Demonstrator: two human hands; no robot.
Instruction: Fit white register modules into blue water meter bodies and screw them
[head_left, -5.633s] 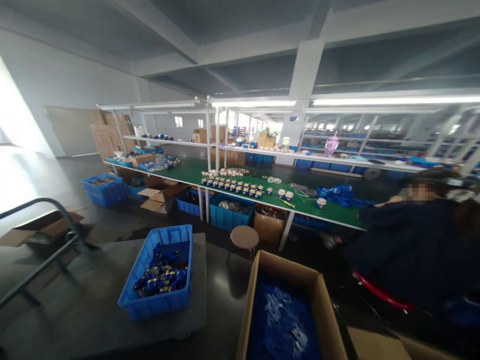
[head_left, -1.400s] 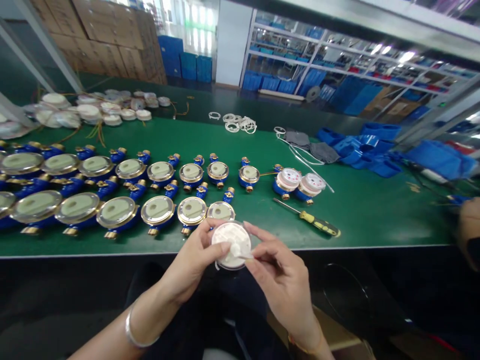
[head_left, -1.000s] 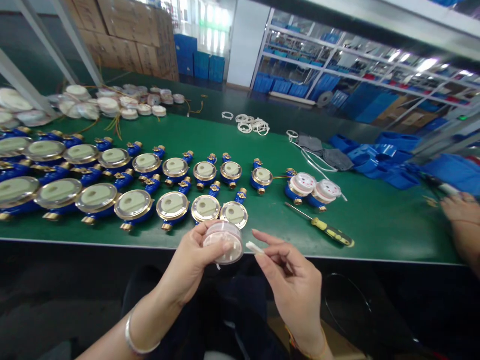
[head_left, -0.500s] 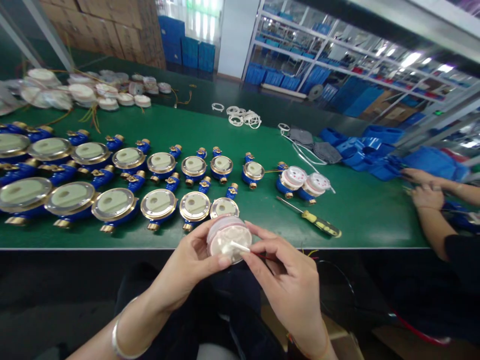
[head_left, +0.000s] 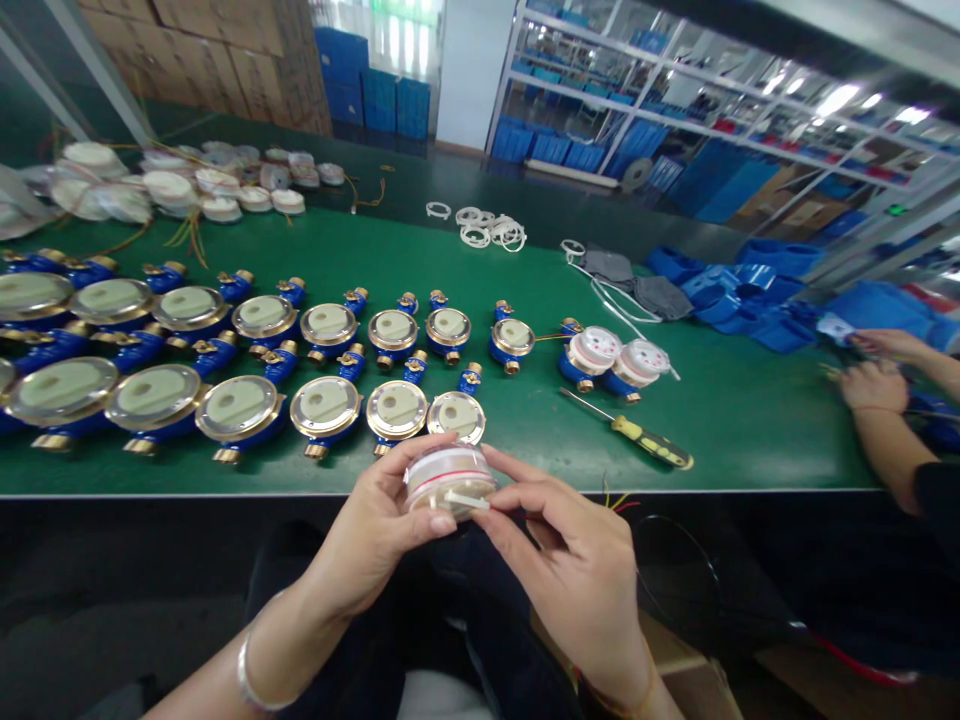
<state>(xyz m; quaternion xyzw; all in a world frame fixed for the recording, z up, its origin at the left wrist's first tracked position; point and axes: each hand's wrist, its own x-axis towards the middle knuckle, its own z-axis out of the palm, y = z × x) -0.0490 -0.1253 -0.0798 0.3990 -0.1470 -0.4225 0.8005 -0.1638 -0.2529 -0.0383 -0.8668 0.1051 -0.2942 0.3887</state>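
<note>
Just in front of the bench edge, my left hand (head_left: 375, 530) is closed around a round water meter register (head_left: 448, 466), thumb at its lower rim. The register is clear-walled, with a red line around its side and a pale underside tilted towards me. My right hand (head_left: 574, 560) pinches the end of a thin white sleeve (head_left: 469, 501) lying across that underside. Its other fingertips are against the register's right side. Red and yellow wire ends (head_left: 619, 502) show behind my right hand; their path between is hidden. Closest on the bench is a blue and brass water meter body (head_left: 457, 415).
Rows of meter bodies (head_left: 240, 405) fill the left. Two meters with registers (head_left: 592, 350) and a screwdriver (head_left: 649, 442) lie right. Behind are white rings (head_left: 487, 230) and bagged registers (head_left: 172, 190). At far right, a co-worker's hands (head_left: 874, 385) work near blue parts (head_left: 750, 290).
The register has been tipped, so its side wall with the red line shows more and its underside less. Both hands keep hold. The co-worker's hands have shifted, and a pale piece now shows by them.
</note>
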